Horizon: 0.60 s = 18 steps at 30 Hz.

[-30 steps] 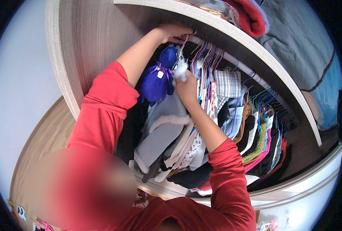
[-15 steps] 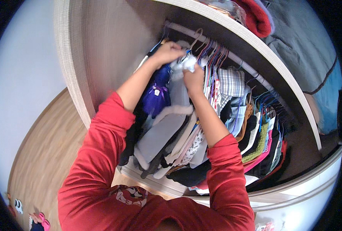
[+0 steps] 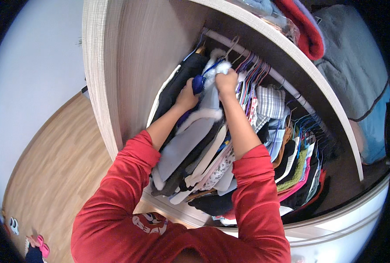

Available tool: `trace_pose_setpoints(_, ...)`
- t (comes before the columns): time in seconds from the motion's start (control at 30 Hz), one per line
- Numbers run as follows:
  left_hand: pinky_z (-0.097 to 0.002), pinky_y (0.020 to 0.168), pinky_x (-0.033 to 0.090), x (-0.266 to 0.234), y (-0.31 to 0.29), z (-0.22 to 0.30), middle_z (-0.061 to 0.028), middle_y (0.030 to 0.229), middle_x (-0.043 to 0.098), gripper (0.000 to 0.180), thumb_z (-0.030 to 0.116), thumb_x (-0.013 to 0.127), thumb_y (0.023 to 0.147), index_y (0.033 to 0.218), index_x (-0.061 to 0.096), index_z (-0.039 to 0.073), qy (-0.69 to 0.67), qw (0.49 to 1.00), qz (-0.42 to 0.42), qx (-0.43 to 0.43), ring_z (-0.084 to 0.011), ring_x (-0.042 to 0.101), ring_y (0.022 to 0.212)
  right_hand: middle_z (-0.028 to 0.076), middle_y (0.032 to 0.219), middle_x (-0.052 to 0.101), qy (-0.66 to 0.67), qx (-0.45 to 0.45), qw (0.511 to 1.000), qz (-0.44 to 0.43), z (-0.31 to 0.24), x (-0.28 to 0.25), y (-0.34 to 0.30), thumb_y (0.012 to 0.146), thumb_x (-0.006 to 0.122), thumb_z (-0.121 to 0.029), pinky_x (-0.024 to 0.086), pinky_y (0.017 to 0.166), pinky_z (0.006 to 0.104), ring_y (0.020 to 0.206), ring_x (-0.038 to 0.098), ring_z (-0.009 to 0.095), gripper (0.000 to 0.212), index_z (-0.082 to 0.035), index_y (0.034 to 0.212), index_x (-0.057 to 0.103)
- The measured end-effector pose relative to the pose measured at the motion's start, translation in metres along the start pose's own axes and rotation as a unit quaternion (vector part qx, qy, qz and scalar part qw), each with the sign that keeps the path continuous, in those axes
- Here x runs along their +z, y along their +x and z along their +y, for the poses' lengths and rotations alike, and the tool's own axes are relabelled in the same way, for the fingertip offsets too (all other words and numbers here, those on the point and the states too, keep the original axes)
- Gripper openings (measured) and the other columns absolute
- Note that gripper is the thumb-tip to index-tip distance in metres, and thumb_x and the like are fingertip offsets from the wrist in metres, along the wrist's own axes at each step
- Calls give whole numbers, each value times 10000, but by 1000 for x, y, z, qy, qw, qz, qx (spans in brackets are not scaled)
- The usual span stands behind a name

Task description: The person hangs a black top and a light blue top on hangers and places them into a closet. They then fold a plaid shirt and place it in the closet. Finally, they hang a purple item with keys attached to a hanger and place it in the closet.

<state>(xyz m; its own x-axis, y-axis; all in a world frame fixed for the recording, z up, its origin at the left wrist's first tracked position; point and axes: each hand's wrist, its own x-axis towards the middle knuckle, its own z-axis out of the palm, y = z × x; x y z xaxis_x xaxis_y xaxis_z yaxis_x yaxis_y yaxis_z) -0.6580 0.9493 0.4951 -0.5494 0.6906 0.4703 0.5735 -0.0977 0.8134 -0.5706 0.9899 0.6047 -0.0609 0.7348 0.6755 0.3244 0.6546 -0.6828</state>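
Observation:
My left hand [image 3: 187,95] is closed round a bunched dark blue dress [image 3: 198,84], most of which is hidden behind my hand and forearm. Close by on the right, my right hand [image 3: 227,83] grips the upper part of a light grey coat [image 3: 177,149] with white fluffy trim. The coat hangs at a slant from a pale hanger [image 3: 233,44], hooked on the wardrobe rail [image 3: 221,37]. Black garments [image 3: 179,79] hang left of both hands, next to the side panel.
More clothes crowd the rail to the right, among them a plaid shirt [image 3: 271,101] and a green knit [image 3: 295,168]. The wardrobe's side panel [image 3: 138,65] stands at the left. Folded bedding [image 3: 348,74] lies on the shelf above. Wooden floor [image 3: 67,166] spreads at lower left.
My left hand has moved down from beside the hanger and now holds the blue dress, which hung spread out before. My right hand keeps hold of the coat. The whole view has shifted slightly.

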Motion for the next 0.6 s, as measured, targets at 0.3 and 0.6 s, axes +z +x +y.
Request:
trace_pose_setpoints(0.3, -407, 870, 383, 47, 35, -24, -238, 1100, 498, 695, 153, 632, 672, 1256, 259, 98, -94, 995, -30, 15, -381, 479, 1026, 274, 851, 584, -35, 24, 996, -78, 25, -1, 34, 661, 527, -104, 433, 759, 385, 866, 570, 375, 262, 85, 835, 582)
trace_pose_setpoints(0.6, -334, 961, 287, 84, -6, -127, -100, 1105, 478, 452, 128, 473, 818, 1245, 328, 96, -349, 931, -59, 89, -204, 460, 1020, 176, 901, 599, 104, -116, 965, -211, -42, -114, -52, 835, 509, -114, 451, 744, 279, 862, 587, 219, 255, 55, 1025, 504)
